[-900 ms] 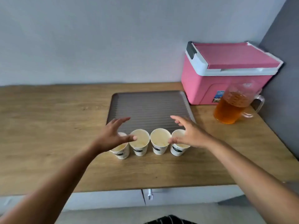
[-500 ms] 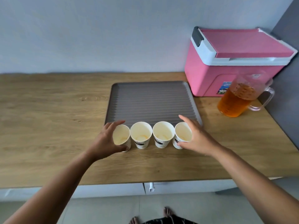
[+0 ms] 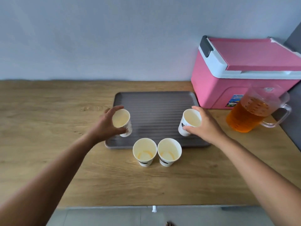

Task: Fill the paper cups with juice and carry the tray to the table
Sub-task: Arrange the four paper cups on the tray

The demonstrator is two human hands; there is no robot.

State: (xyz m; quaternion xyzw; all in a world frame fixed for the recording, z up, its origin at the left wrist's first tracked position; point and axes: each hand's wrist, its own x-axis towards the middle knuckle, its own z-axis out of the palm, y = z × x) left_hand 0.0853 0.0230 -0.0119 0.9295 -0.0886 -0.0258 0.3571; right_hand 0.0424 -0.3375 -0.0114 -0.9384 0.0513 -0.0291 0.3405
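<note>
pink cooler (image 3: 219, 88) beside tray (image 3: 156, 101), juice pitcher (image 3: 247, 118) before it

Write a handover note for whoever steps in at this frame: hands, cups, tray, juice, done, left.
Left hand grips one white paper cup over the left side of the grey ribbed tray; right hand grips a second paper cup over its right side; contact with the tray unclear.
Two more paper cups stand on the wooden counter in front of the tray.
Clear plastic pitcher of orange juice stands right of the tray, beside the pink cooler box.
Done: no cup filled. Left: set cups on tray, fill all four, carry tray to table.
</note>
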